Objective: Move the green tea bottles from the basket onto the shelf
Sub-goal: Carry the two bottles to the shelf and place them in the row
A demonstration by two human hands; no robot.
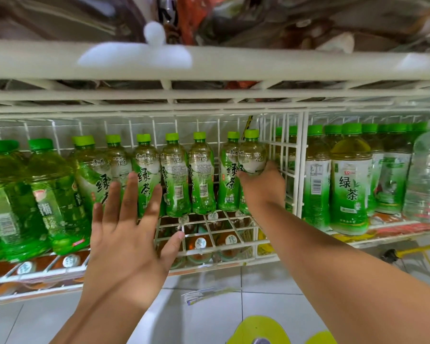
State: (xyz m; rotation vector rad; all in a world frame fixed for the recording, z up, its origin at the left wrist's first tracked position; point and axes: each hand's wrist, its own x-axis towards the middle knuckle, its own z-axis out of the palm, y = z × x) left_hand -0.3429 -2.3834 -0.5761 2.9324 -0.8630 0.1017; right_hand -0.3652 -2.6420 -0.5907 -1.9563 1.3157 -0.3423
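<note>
A green tea bottle (251, 167) stands upright at the right end of a row on the white wire shelf (209, 234), held from the front by the right hand (262, 187), whose grip wraps its lower body; the fingers are hidden behind the label, so the bottle's base is hard to make out. Just left of that grip, a row of matching bottles (174, 175) stands side by side, caps up. The left hand (127, 234) hovers before the row, fingers spread and straight, holding nothing, its fingertips overlapping the labels. Right of the grip, past a wire divider (301, 165), stand larger bottles (349, 180). A yellow-green basket (258, 328) shows below, cut off by the frame's edge.
</note>
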